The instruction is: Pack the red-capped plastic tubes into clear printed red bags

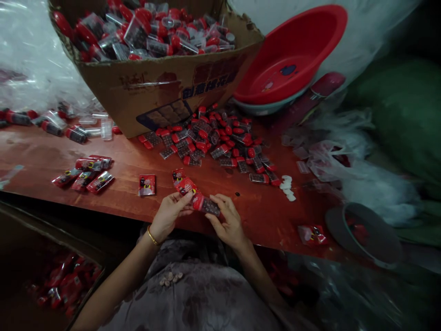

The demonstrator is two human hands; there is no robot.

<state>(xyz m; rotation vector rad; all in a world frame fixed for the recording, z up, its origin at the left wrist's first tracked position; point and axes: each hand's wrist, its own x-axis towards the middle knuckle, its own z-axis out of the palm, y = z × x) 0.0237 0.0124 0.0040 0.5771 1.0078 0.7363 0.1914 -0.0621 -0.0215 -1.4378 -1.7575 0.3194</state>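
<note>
The left hand [169, 214] pinches a red packet [182, 183] and the right hand [230, 223] grips the end of a dark tube [210, 207], its red cap [197, 201] meeting the packet, over the near edge of the table [257, 209]; several packets [84, 177] at the left look filled, while the heap of tubes [215, 135] behind lies unpacked

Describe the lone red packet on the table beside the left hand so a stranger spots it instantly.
Start at the big cardboard box heaped with red-capped tubes, then come across the tabletop toward the left hand. Just beyond and left of that hand lies a rectangular red packet with a yellow patch. It lies alone, while the shiny packets farther left overlap in a cluster.
</note>
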